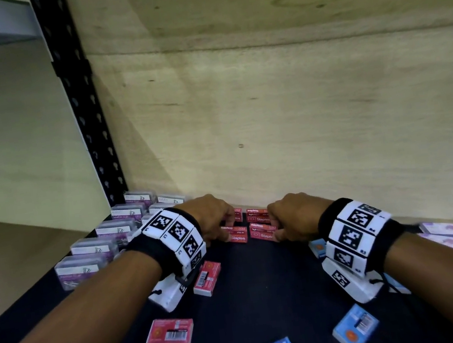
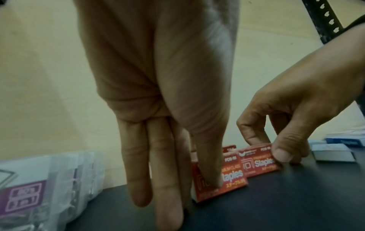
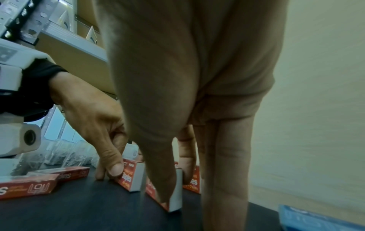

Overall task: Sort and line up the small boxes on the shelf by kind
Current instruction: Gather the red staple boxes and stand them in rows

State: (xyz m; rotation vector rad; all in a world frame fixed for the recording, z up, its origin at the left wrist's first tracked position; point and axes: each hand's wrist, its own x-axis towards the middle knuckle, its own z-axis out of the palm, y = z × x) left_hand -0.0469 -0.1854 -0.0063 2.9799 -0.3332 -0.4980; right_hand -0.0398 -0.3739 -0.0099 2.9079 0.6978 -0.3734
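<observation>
While both my hands work at the back of the shelf (image 1: 267, 297), the danger I see is that these little boxes tip or slide out of line. My left hand (image 1: 210, 217) grasps the left red staple box (image 2: 221, 176): the thumb presses on its front face and other fingers reach behind it, while two fingers hang straight down beside it. My right hand (image 1: 293, 215) pinches the right red staple box (image 2: 258, 159) between thumb and bent fingers. Both boxes stand on a narrow edge, just beside each other and close to the wooden back wall (image 1: 297, 102), with more red boxes behind them. I judge that if I push unevenly, one box falls and knocks its neighbour, because they are light and narrow. My wrists are also low, and the white camera blocks under them could sweep the loose red box (image 1: 207, 278) near my left wrist or the blue boxes (image 1: 356, 328) near the front edge, maybe off the shelf. The red boxes are small cardboard packs with white "Staples" lettering and grey ends. Clear boxes with purple labels (image 1: 96, 249) already stand in rows at the left, and pale purple boxes (image 1: 441, 230) lie at the right, not yet sorted.
</observation>
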